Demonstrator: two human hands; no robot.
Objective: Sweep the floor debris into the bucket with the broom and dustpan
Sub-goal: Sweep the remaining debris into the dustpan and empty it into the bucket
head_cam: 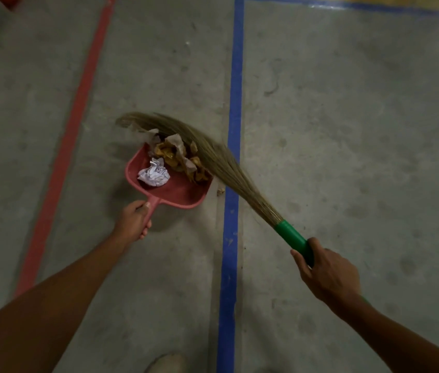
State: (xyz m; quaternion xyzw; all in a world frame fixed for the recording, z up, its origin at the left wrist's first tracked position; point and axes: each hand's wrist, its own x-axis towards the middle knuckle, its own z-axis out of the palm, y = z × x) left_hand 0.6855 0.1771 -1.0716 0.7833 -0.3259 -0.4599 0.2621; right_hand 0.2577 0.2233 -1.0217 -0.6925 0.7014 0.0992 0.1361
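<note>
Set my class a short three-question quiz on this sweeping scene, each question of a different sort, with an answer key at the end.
1. Fill the gap: the broom, gripped by the right hand, has a ____ handle.
2. True or false: the crumpled white paper lies inside the dustpan.
3. The left hand grips: A. the broom; B. the dustpan's handle; C. nothing.

Key: 1. green; 2. true; 3. B.
</note>
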